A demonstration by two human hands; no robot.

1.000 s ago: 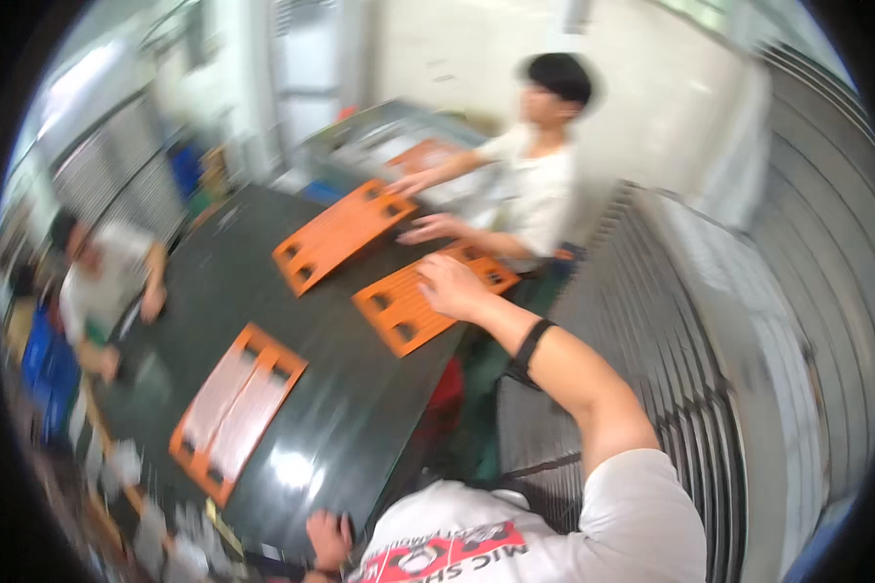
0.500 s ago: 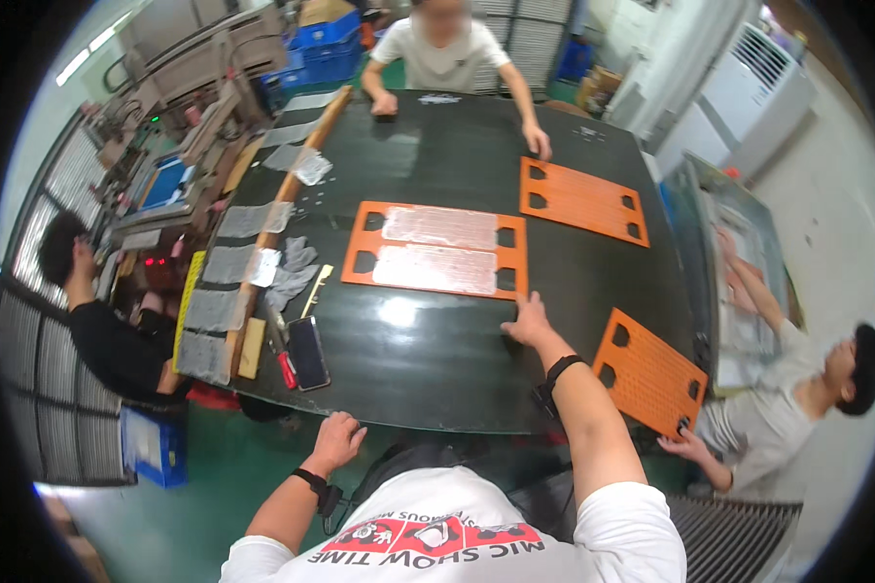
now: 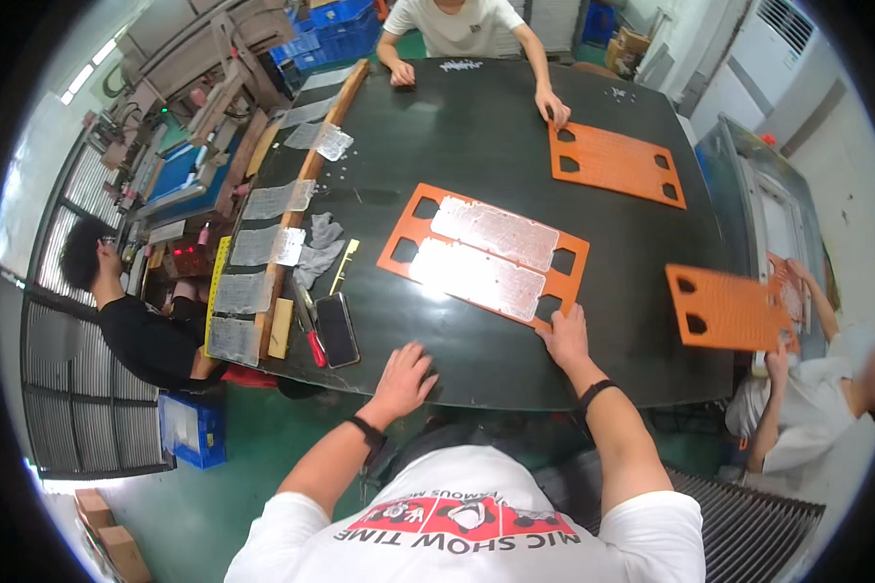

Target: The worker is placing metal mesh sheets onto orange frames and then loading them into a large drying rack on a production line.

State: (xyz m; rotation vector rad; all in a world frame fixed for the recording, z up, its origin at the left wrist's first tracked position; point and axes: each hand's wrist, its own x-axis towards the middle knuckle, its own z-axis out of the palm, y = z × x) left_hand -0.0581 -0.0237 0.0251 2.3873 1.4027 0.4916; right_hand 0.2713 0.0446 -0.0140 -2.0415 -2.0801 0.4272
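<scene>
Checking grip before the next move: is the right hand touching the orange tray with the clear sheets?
Touching: the head view shows the right hand fingers resting on the orange tray's near edge.

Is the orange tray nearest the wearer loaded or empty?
Loaded. The orange tray lies flat on the dark table with two silvery sheets filling its middle; the right hand touches its near corner.

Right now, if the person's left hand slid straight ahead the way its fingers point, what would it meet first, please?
Probably the near edge of the orange tray: the left hand lies flat on the dark table, fingers pointing toward it across bare tabletop.
</scene>
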